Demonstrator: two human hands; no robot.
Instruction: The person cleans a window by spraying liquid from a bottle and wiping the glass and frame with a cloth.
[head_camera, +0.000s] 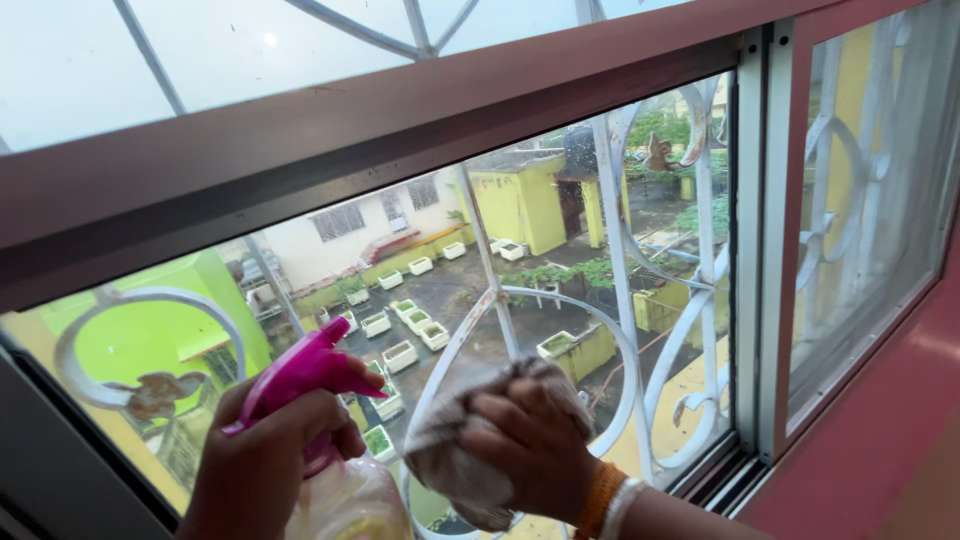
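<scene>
Left hand (262, 462) raised at lower left, fingers curled tight in a grip, index finger extended forward. Right hand (535, 440) just beside it, closed in a fist, knuckles up, bangles at the wrist, forearm angling down right.

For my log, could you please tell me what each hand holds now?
Left hand: closed around a pink-topped spray bottle.
Right hand: closed on a crumpled cloth.

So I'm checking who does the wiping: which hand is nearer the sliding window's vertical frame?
Right. The right hand, pressing a cloth to the glass, is nearer that frame; the left hand, holding the pink spray bottle, is farther left.
</scene>
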